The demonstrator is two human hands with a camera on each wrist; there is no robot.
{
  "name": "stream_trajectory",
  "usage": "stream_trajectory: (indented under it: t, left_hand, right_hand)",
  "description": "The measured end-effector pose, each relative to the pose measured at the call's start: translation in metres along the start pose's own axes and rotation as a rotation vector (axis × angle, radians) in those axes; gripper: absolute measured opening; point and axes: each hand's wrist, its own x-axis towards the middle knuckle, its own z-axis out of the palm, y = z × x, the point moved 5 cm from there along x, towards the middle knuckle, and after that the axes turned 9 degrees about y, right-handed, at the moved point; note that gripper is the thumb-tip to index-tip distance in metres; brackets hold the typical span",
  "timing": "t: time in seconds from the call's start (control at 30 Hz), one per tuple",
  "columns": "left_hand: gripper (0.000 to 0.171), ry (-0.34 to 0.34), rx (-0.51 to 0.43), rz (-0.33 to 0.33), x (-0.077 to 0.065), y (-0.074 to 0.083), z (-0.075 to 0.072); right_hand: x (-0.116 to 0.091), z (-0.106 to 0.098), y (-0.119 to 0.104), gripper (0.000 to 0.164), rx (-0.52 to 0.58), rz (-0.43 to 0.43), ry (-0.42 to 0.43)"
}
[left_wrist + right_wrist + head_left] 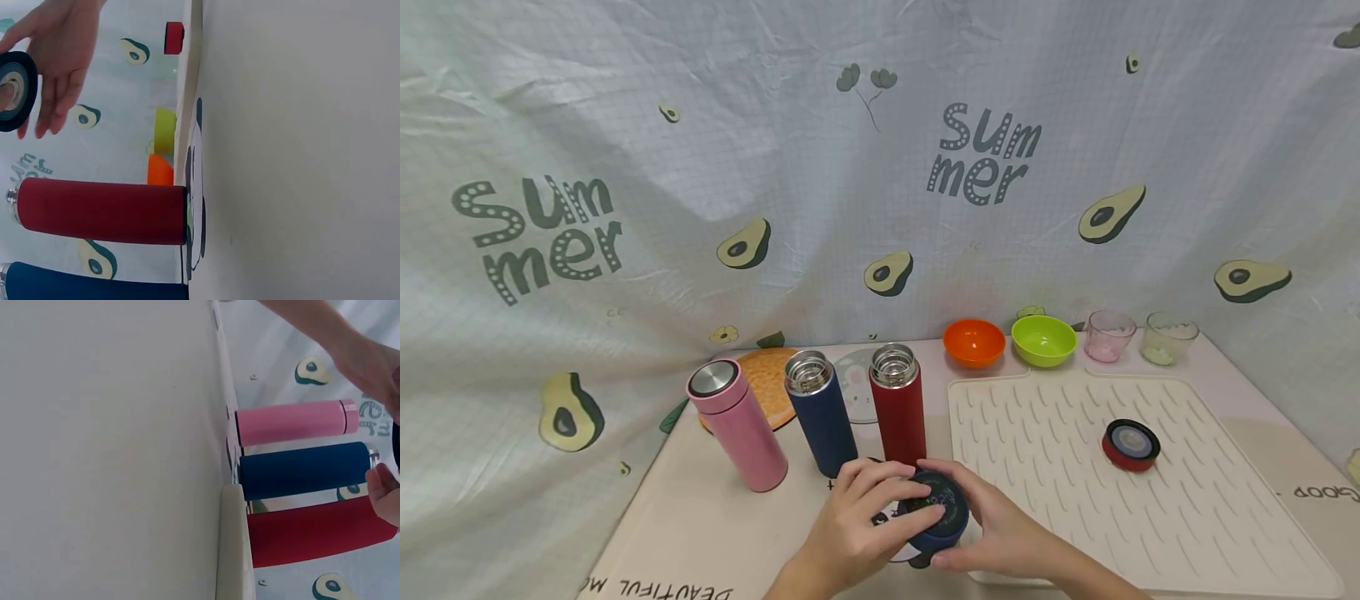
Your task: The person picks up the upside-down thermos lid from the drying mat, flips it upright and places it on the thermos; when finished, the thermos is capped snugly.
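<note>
Both hands hold a blue bottle lid (942, 510) with a dark top above the table's near part. My left hand (868, 521) lies over it, fingertips on the top. My right hand (992, 525) grips its side, thumb near and a finger along the far edge. In the left wrist view, the lid's ringed underside (25, 94) shows with a digit against its middle. Just beyond stand two uncapped bottles with steel mouths, one blue (823, 417), one red (901, 408). Left of them is a pink bottle (741, 425) with its lid on.
A white ridged mat (1037, 467) covers the right side, bearing a red lid (1131, 444). Along the back stand an orange bowl (974, 343), a green bowl (1043, 340), a pink glass (1109, 336) and a pale green glass (1168, 338). A patterned curtain (820, 208) hangs behind.
</note>
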Motion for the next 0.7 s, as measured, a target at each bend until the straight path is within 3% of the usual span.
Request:
stream_trajectory:
  t: [0.13, 0.27, 0.43, 0.57, 0.7]
  left_hand:
    - [0.017, 0.0, 0.002, 0.025, 0.0, 0.004, 0.001]
    - [0.019, -0.016, -0.001, 0.01, -0.003, 0.003, 0.002]
    - [0.027, -0.053, 0.014, -0.027, -0.007, -0.001, 0.002]
    - [0.036, -0.084, 0.042, -0.119, -0.011, -0.011, -0.002]
    - [0.042, -0.063, 0.084, -0.25, -0.015, -0.027, -0.01]
  right_hand:
    - [0.001, 0.003, -0.006, 0.069, 0.047, -0.077, -0.013]
    - [0.001, 0.002, -0.009, 0.064, 0.012, -0.13, -0.01]
    - [0.003, 0.001, -0.009, 0.061, -0.041, -0.105, 0.022]
    - [0.007, -0.002, -0.008, 0.059, -0.037, -0.075, 0.053]
    - [0.014, -0.007, -0.011, 0.062, -0.071, -0.082, 0.117]
